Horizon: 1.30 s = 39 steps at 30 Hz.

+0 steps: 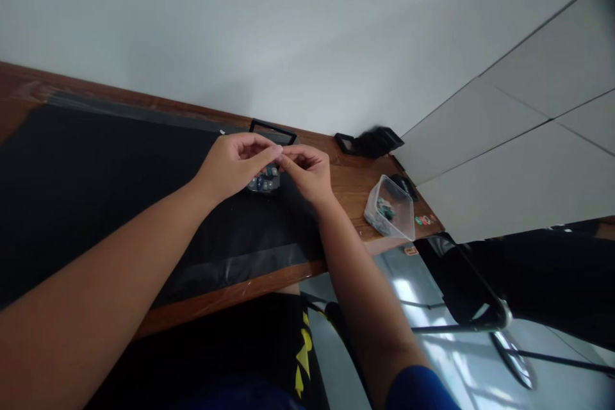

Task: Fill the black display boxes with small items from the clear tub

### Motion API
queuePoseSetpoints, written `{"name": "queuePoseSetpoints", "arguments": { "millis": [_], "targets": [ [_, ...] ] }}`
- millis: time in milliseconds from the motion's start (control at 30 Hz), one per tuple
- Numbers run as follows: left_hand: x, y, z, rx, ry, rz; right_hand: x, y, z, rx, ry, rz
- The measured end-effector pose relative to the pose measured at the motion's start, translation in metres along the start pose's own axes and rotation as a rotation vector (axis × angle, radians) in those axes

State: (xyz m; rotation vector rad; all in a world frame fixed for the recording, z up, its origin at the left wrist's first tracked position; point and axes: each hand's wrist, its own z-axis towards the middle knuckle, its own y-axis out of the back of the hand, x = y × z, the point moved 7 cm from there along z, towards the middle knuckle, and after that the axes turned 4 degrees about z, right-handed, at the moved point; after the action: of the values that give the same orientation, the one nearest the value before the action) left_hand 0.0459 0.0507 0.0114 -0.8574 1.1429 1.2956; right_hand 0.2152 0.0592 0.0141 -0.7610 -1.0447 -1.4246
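My left hand (pixel 236 163) and my right hand (pixel 307 170) meet fingertip to fingertip above the black mat (pixel 96 192) on the wooden table (pixel 350 182). Both hands are pinched closed on something too small to make out at the point where they touch. Just under the hands lies a small dark device with coloured round buttons (pixel 265 180), partly hidden by my left fingers. A thin black rectangular frame (pixel 273 131) lies beyond the hands near the wall.
A clear plastic box (pixel 390 208) with small parts stands at the table's right end, next to small coloured pieces (pixel 425 220). A black holder (pixel 369 141) sits by the wall. A chair (pixel 480 295) stands to the right on the floor.
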Motion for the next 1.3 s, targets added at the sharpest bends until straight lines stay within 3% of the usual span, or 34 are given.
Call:
{"name": "queuePoseSetpoints", "arguments": {
  "millis": [467, 567, 700, 1100, 1300],
  "targets": [
    [0.010, 0.000, 0.000, -0.077, 0.091, -0.204, 0.011, 0.003, -0.017, -0.064, 0.180, -0.205],
    [0.012, 0.003, 0.000, -0.108, 0.170, -0.246, 0.011, 0.005, -0.018, -0.083, 0.148, -0.198],
    [0.014, 0.005, 0.002, -0.113, 0.171, -0.227, 0.007, 0.007, -0.019, -0.127, 0.089, -0.205],
    [0.017, 0.002, -0.002, -0.121, 0.275, -0.233, 0.015, 0.008, -0.021, -0.129, 0.154, -0.207],
    [0.017, 0.000, -0.004, -0.092, 0.271, -0.266, 0.009, 0.009, -0.020, -0.140, 0.087, -0.198]
  ]
}}
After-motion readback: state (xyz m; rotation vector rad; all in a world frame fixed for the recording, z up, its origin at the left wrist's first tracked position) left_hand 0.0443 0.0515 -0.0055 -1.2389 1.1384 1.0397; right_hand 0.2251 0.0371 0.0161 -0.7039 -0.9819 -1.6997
